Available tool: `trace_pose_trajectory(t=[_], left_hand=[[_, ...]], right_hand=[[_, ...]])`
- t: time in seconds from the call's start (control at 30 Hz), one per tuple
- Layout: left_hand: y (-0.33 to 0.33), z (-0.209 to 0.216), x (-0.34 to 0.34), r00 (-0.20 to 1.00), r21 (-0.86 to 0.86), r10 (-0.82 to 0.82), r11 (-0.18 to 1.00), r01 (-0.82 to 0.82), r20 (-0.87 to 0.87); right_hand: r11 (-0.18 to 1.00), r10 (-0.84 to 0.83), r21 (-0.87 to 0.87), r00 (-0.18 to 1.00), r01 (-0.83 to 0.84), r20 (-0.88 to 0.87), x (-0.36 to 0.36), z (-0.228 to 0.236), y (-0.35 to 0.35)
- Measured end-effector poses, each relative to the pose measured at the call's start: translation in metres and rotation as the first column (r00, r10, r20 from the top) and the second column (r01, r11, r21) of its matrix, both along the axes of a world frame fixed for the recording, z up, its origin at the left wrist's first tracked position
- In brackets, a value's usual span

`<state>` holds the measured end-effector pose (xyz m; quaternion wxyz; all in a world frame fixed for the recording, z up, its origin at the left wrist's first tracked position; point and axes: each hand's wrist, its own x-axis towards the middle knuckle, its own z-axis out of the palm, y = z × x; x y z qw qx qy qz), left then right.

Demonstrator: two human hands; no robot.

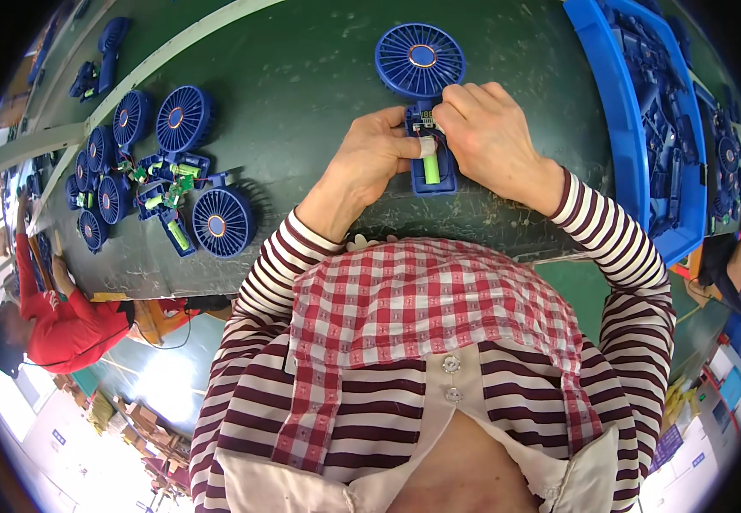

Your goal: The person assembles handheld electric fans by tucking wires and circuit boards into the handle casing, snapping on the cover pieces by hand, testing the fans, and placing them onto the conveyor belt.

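In front of me on the green table lies a blue handheld fan (420,58), its round grille pointing away. The opened handle (444,178) shows a green battery cell (431,168), dark wires and a small circuit board. My left hand (372,154) is closed on the handle's left side, with its thumb over the white upper end of the cell. Close by, my right hand (486,141) has its fingers curled together at the circuit board, just below the fan head. Whatever its fingertips pinch is hidden behind them.
Several more blue fans (185,118) with exposed boards and green cells are clustered at left. A blue bin (627,128) of blue plastic parts stands at right. A pale strip (161,64) crosses the table's far left. A person in red (75,333) sits at left.
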<state>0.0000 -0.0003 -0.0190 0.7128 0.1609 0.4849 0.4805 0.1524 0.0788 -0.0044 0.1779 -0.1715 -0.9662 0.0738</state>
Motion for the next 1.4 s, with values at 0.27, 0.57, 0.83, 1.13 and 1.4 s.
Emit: trace_pose_trajectory(t=[0.27, 0.57, 0.83, 1.13, 1.4], left_hand=[[-0.002, -0.006, 0.007, 0.998, -0.001, 0.049, 0.999, -0.049, -0.031], [0.001, -0.007, 0.009, 0.997, 0.006, 0.032, 0.999, -0.031, -0.073], [0.005, -0.002, -0.002, 0.998, -0.041, 0.014, 0.999, -0.011, 0.061], [0.012, -0.001, -0.002, 0.976, -0.048, -0.131, 0.991, 0.124, -0.175], [0.010, -0.008, 0.005, 0.977, 0.076, -0.006, 0.997, 0.023, -0.215]], right_hand=[[0.998, -0.046, -0.035, 0.995, 0.043, -0.088, 0.005, -0.011, -0.006], [0.990, -0.114, -0.106, 0.966, 0.091, -0.234, 0.006, -0.023, -0.009], [0.990, -0.095, -0.128, 0.966, 0.066, -0.241, 0.009, -0.028, -0.005], [0.973, -0.094, -0.228, 0.971, 0.043, -0.218, 0.013, -0.024, -0.007], [0.974, -0.134, -0.213, 0.950, 0.074, -0.282, 0.012, -0.024, -0.006]])
